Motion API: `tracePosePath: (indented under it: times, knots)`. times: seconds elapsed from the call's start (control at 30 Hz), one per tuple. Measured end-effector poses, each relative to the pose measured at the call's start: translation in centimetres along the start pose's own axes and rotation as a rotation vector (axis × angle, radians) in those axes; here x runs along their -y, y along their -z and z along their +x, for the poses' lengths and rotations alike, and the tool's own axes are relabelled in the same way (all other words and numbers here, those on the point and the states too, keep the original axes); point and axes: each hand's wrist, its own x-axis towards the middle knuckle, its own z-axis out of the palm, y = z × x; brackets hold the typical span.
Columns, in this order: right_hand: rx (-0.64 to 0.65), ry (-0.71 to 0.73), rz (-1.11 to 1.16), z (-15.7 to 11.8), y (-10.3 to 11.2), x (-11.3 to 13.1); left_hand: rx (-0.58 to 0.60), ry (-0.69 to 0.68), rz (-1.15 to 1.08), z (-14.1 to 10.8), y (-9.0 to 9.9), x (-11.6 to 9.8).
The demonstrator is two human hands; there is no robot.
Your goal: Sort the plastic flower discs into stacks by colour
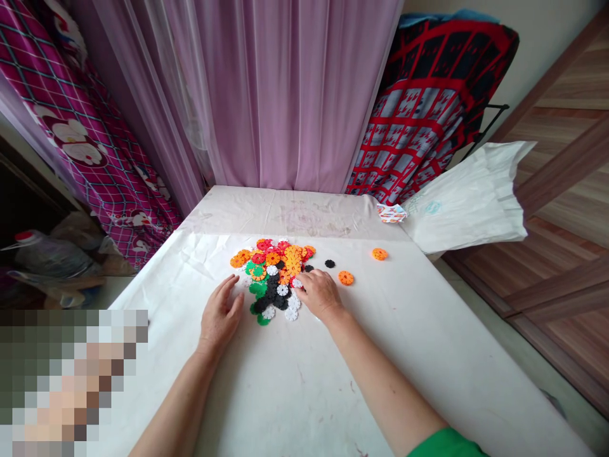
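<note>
A heap of plastic snowflake discs with notched rims lies on the covered table, mixed in colour: orange discs (294,257), green discs (258,290), black discs (273,293) and some red and white ones. At the heap's right edge, my right hand (322,293) has its thumb and fingers closed around a white snowflake disc (297,283). My left hand (221,314) rests beside the heap's left side, holding nothing, its fingers apart and slightly curved. Right of the heap lie a single black disc (330,263) and two orange pieces, one nearer (346,277) and one farther (379,254).
A white table cover (295,387) spreads over the tabletop. At its far right corner leans a white bag (469,200), with a small patterned packet (391,213) beside it. Purple curtains (299,95) hang behind the table. Pixelation hides the lower left corner.
</note>
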Motion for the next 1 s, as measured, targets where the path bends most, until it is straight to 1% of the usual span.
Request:
tracePosePath:
  times: [0.23,0.4,0.5,0.63,0.7,0.77,0.87,0.93,1.0]
  knots:
    - [-0.018,0.048,-0.038,-0.5,-0.2,0.7,-0.002,0.002,-0.001,-0.1,0.0,-0.3]
    - [0.024,0.058,-0.032,-0.5,0.3,1.0,-0.006,-0.014,0.0,-0.1,0.0,-0.3]
    - [0.043,0.017,-0.002,-0.3,0.3,1.3,0.009,-0.014,0.005,-0.1,0.0,-0.3]
    - [0.042,-0.088,0.106,0.4,0.0,1.4,0.004,-0.024,0.003,-0.1,0.0,-0.3]
    - [0.037,-0.127,0.177,0.7,0.3,1.1,0.002,-0.032,0.005,-0.1,0.0,-0.2]
    - [-0.001,-0.165,0.267,0.7,0.9,0.3,0.012,-0.029,0.01,-0.1,0.0,-0.2]
    - [-0.124,-0.25,0.395,-1.0,1.8,-1.7,0.022,-0.021,0.013,-0.1,0.1,-0.3]
    - [-0.2,-0.286,0.45,-3.0,1.9,-2.9,0.022,-0.025,0.012,-0.1,0.1,-0.3]
    - [-0.246,-0.285,0.479,-5.3,1.6,-3.7,0.028,-0.027,0.013,0.0,0.1,-0.3]
